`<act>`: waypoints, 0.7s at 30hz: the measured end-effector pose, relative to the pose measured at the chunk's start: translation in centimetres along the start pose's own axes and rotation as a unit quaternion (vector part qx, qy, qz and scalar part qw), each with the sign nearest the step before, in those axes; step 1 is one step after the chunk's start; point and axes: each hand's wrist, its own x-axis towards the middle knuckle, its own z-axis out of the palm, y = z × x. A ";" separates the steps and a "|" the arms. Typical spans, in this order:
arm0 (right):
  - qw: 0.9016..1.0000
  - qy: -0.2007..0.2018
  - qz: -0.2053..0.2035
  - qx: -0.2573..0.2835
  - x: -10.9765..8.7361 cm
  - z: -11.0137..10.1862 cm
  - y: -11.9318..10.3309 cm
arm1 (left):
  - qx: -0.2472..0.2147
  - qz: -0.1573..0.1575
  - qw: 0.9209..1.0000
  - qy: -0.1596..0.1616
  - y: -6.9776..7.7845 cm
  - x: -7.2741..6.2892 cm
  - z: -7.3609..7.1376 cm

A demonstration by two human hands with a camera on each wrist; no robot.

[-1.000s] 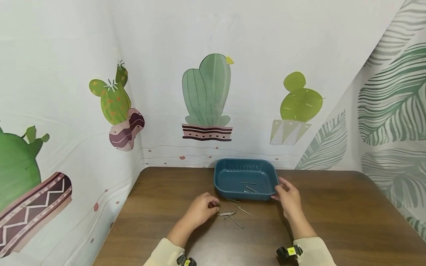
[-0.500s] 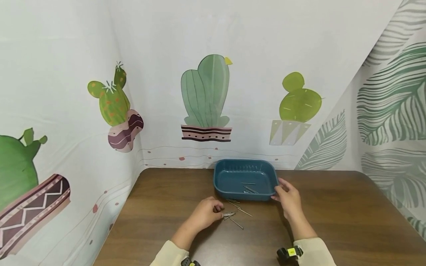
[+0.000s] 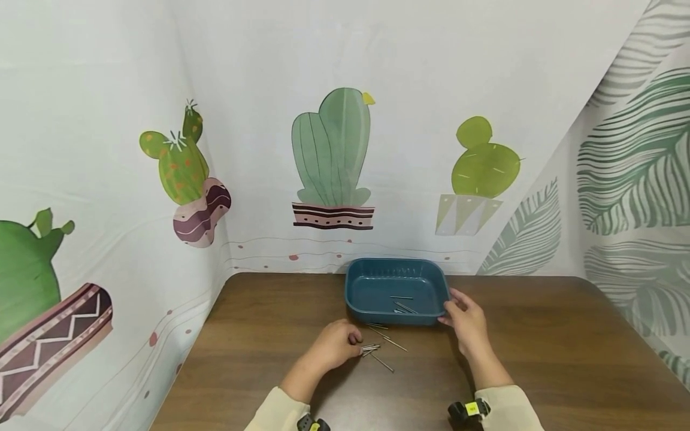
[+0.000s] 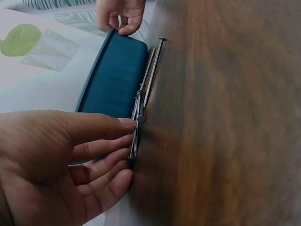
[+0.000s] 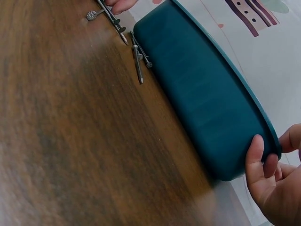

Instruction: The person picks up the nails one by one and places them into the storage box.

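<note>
- Tray was clamped in right hand; steadiness was advised.
- Nails were touched by left hand; pinch couldn't be told; mid-shank grip was judged best.

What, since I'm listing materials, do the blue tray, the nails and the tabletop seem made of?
Blue tray: probably plastic, smooth with a soft sheen; moulded-looking ribs line its far wall.
Nails: likely steel, bare; silvery-grey with bright glints.
Tabletop: wood or wood-look laminate, satiny; brown grain shows, but not which.
</note>
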 end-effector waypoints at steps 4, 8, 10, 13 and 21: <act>1.000 0.001 0.002 -0.003 0.0 0.0 0.0 | 0.006 0.005 1.000 0.006 0.0 0.1 0.2; 1.000 -0.001 0.002 -0.006 0.1 0.0 0.0 | -0.001 -0.001 1.000 0.009 0.1 0.1 0.3; 1.000 -0.002 0.000 -0.006 0.1 0.0 0.0 | -0.002 -0.002 1.000 0.012 0.2 0.1 0.4; 1.000 -0.002 -0.002 -0.006 0.1 0.0 -0.1 | -0.007 0.000 1.000 0.014 0.3 0.0 0.3; 1.000 -0.002 0.000 -0.013 0.1 0.0 0.0 | -0.022 -0.009 1.000 0.011 0.3 0.0 0.6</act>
